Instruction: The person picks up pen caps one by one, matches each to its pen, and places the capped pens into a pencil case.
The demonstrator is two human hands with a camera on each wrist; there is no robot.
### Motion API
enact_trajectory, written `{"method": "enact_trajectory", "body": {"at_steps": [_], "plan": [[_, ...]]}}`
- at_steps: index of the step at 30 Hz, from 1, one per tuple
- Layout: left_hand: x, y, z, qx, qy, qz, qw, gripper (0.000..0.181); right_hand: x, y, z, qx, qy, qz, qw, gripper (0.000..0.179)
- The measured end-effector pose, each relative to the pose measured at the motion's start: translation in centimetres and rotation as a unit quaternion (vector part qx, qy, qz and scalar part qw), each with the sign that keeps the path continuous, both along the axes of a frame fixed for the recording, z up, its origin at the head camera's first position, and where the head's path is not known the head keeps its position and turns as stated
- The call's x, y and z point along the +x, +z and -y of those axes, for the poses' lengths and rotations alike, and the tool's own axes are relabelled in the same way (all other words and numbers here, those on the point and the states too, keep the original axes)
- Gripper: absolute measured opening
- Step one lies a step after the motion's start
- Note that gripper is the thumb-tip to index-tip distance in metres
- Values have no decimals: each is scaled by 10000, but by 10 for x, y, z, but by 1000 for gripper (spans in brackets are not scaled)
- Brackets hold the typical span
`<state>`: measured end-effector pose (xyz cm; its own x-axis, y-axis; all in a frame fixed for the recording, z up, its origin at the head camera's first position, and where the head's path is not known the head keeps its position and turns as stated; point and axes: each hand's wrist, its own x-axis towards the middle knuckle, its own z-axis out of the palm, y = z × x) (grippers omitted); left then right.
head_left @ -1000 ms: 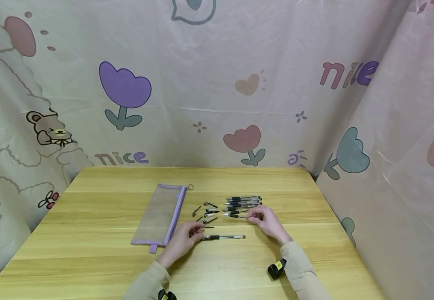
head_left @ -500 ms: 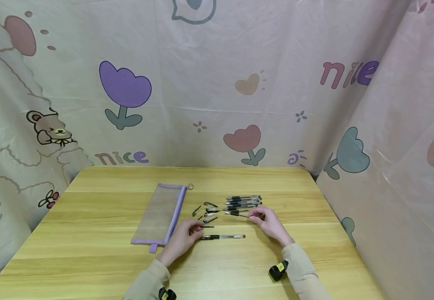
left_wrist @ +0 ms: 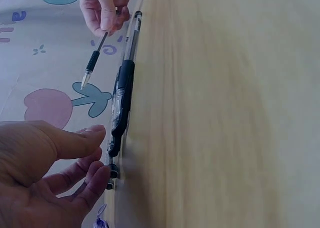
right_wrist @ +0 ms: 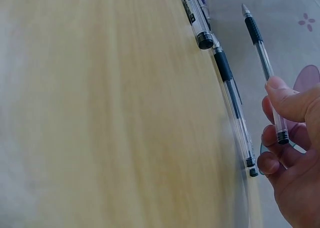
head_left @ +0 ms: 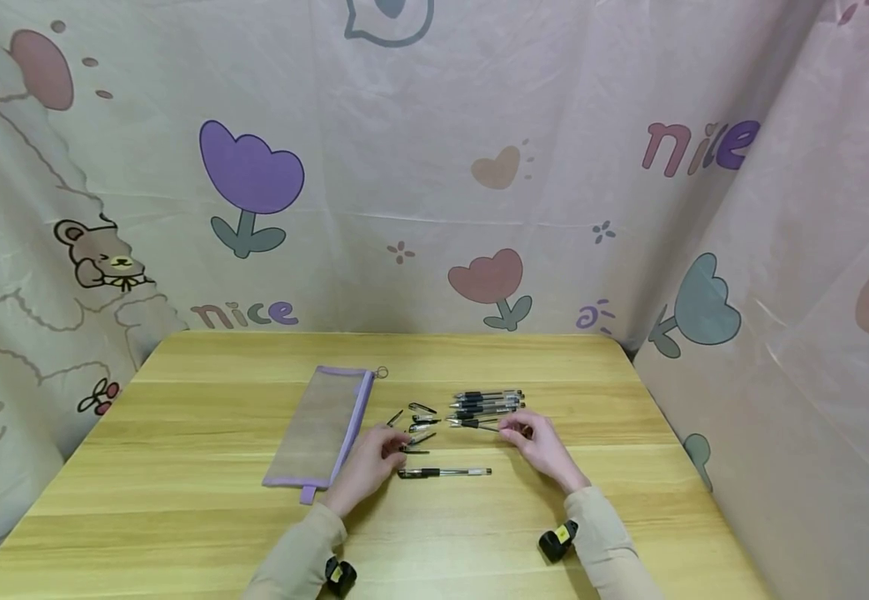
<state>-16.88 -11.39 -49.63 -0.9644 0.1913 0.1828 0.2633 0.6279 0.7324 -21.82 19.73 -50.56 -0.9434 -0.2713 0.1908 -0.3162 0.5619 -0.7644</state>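
Note:
My right hand (head_left: 539, 450) pinches an uncapped pen (right_wrist: 265, 57) near its rear end, between thumb and fingers. In the left wrist view this pen (left_wrist: 93, 61) points its metal tip down and toward my left hand. My left hand (head_left: 370, 467) is over the near-left side of a scatter of black and clear pen caps (head_left: 421, 427), its thumb and fingertips apart in the left wrist view. A capped black gel pen (head_left: 445, 472) lies just right of my left fingers. Several uncapped pens (head_left: 486, 403) lie in a row beyond my right hand.
A mesh zip pouch (head_left: 314, 429) with purple edging lies flat left of the caps, its near right edge beside my left hand. The wooden table (head_left: 202, 400) ends at a patterned curtain (head_left: 374, 275) at the back and sides.
My left hand has moved slightly away from the body, off the capped pen's end and toward the caps. The right hand stays nearly still with its pen.

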Motion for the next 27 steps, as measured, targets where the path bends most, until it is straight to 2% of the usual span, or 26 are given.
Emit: {"method": "enact_trajectory", "body": {"at_steps": [5,15,27], "plan": [[-6,-2,-2,-202,-84,-88,9997,23,0,-1,-1,-14,94,-114,9999,9],[-13,-3,-7,-427,16,-19,9991,18,0,-2,-1,-56,36,-66,10000,11],[-16,-4,-6,-376,-2,-191,9991,16,0,-4,-1,-9,43,-16,10000,11]]}}
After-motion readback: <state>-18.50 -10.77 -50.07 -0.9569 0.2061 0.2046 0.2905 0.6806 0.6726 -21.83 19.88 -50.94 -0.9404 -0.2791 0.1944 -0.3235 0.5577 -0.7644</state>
